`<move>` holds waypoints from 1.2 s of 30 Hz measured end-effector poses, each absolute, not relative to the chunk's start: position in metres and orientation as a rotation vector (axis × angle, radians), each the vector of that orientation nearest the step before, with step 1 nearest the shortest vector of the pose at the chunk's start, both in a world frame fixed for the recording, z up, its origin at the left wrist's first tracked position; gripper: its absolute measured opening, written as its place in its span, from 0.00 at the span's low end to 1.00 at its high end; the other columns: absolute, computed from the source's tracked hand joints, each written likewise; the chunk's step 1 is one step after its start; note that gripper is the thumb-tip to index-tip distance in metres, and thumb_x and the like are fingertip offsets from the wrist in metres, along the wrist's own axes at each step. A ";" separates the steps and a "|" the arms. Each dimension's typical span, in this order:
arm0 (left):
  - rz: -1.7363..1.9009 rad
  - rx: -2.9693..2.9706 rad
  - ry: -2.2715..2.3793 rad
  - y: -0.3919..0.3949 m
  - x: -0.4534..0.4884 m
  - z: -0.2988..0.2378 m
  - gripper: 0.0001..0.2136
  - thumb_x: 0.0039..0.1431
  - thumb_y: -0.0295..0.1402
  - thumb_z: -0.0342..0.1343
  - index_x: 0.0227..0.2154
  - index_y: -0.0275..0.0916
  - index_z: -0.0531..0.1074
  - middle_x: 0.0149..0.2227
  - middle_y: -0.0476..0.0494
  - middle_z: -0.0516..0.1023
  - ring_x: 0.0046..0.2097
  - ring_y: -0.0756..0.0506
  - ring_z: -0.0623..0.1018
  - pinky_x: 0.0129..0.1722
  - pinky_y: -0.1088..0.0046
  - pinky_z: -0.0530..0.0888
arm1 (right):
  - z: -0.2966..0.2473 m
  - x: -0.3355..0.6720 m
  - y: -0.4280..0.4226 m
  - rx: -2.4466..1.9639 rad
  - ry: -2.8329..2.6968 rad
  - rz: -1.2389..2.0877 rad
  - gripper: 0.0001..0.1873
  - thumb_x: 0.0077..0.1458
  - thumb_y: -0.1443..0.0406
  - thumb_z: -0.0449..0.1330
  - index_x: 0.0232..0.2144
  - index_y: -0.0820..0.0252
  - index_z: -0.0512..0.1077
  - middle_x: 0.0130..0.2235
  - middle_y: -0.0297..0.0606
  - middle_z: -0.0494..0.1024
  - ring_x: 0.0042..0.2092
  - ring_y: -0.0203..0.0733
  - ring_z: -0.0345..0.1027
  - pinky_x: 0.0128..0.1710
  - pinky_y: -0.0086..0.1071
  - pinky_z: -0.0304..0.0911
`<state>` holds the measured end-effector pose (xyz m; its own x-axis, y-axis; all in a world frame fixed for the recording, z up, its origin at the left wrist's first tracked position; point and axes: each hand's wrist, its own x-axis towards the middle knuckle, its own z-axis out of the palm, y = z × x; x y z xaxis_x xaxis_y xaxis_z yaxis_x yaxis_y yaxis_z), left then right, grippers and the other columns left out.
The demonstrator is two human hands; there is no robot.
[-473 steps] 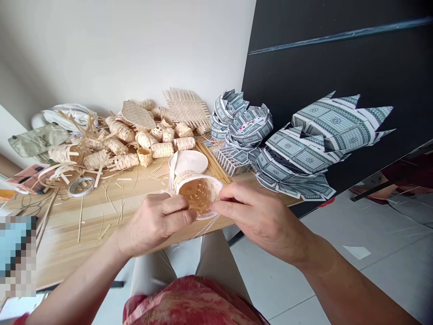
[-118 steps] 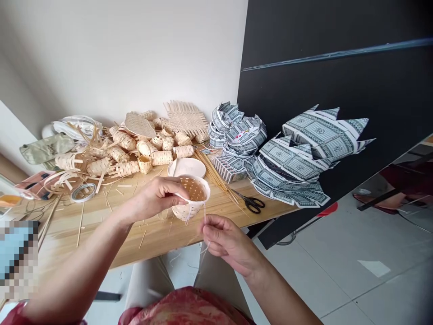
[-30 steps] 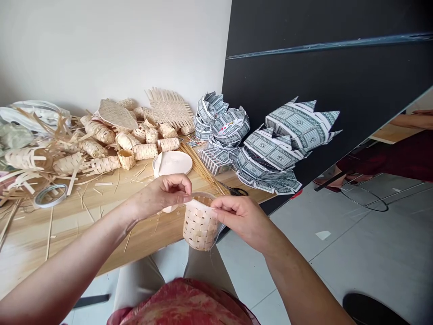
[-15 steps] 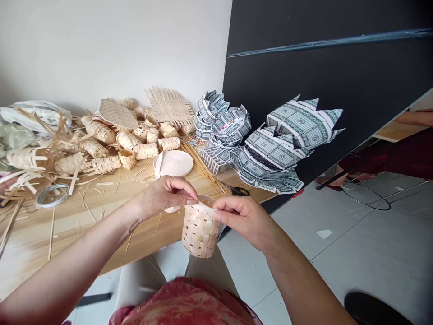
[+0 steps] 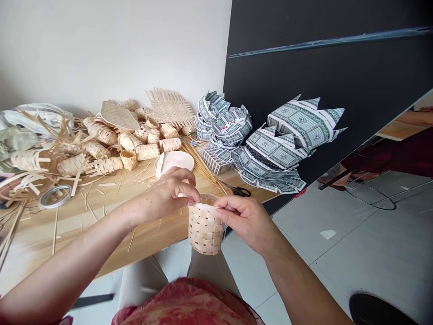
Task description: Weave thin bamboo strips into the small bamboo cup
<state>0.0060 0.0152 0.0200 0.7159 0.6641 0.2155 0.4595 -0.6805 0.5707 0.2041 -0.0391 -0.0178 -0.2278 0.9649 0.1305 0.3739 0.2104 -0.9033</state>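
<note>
A small woven basket (image 5: 205,231) of pale wood strips hangs upright between my hands, over my lap at the table's front edge. My right hand (image 5: 241,216) pinches its rim on the right, thumb outside. At the rim's left side, my left hand (image 5: 177,189) is closed, thumb and finger together on the pale edge band. Whether a loose strip lies between those fingertips is too small to make out. Behind my left hand a round white lid (image 5: 179,160) lies on the table, with a pale strip across its left part.
Woven baskets (image 5: 128,159) and loose strips heap up at the back left. A tape roll (image 5: 56,197) lies in front of them. Thin sticks (image 5: 203,167), black scissors (image 5: 241,191) and folded-card bowls (image 5: 270,151) lie to the right. A dark board (image 5: 324,81) leans behind. Another person's arm (image 5: 416,118) shows far right.
The basket sits slightly further right and higher in view. My left hand's fingers have lifted and bent more over the rim; my right hand keeps its pinch.
</note>
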 end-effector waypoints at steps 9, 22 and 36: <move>0.243 2.241 0.656 0.019 0.008 0.028 0.08 0.58 0.26 0.47 0.35 0.34 0.71 0.32 0.48 0.70 0.23 0.57 0.67 0.22 0.83 0.66 | -0.019 0.203 -0.039 -1.247 -1.737 0.972 0.10 0.49 0.63 0.54 0.21 0.61 0.67 0.20 0.30 0.61 0.24 0.32 0.52 0.23 0.27 0.48; 0.396 1.656 0.709 0.003 0.016 0.016 0.06 0.58 0.32 0.46 0.34 0.35 0.65 0.16 0.55 0.66 0.16 0.55 0.67 0.14 0.84 0.65 | -0.018 0.206 -0.036 -1.246 -1.628 1.034 0.11 0.48 0.60 0.55 0.21 0.62 0.68 0.21 0.30 0.63 0.25 0.33 0.53 0.25 0.27 0.50; 0.545 1.567 0.766 -0.003 0.015 0.003 0.08 0.53 0.29 0.49 0.36 0.34 0.64 0.17 0.55 0.67 0.17 0.55 0.69 0.15 0.84 0.66 | -0.015 0.199 -0.034 -1.236 -1.653 0.952 0.09 0.48 0.62 0.54 0.21 0.61 0.67 0.19 0.29 0.62 0.24 0.32 0.53 0.24 0.26 0.50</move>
<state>0.0154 -0.0033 0.0034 0.6684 0.7389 -0.0851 0.1621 -0.0330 0.9862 0.1987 -0.0339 -0.0154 -0.1597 0.9706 0.1801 0.3312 0.2245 -0.9165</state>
